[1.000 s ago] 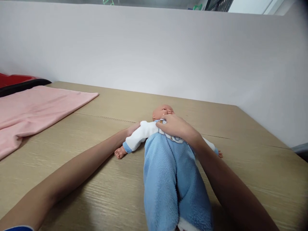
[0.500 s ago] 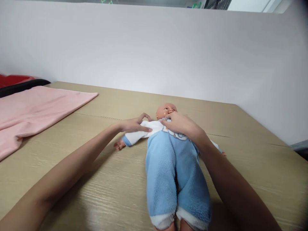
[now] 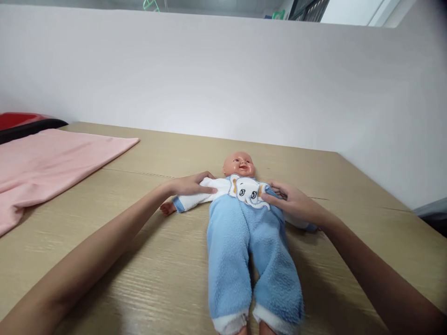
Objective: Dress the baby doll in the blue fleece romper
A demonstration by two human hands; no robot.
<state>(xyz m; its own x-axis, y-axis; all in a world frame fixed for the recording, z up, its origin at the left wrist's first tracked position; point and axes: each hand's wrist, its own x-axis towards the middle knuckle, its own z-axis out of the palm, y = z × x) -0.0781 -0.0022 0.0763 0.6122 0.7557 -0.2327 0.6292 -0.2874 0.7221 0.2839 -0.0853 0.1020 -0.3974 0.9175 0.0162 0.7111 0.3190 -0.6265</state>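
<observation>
Surface: pale wood-grain table (image 3: 349,195), plain white wall (image 3: 223,79) running behind it.
Doll: baby doll (image 3: 244,232) on its back, mid-table, straight in front of the person; touching the tabletop along its whole length.
Outfit: blue fleece suit, white sleeves, elephant patch (image 3: 246,191) on the chest.
Long axis: runs away from the person, head (image 3: 239,164) at the far end near the wall, feet at the near edge and cut off at the bottom of the view.
Left hand (image 3: 190,184): laid flat, fingers together and stretched out, resting on top of the doll's shoulder and white sleeve (image 3: 195,199) on the person's left; pressing, not wrapped around anything.
Right hand (image 3: 295,204): at the other side of the chest, just beside the patch; fingers half-curled, thumb on the blue fleece. Can't tell whether it pinches the fabric or only touches it.
Doll's arm: sticks out sideways under the left hand, its small hand (image 3: 166,208) bare on the wood.
Key relation: both hands at chest level, one on each side, about equally near; the doll lies between them, legs pointing back at the person.
Nearby: pink cloth (image 3: 52,158) spread at the far left, well apart from the doll; red-and-black object (image 3: 21,122) behind it, too cropped to identify.
</observation>
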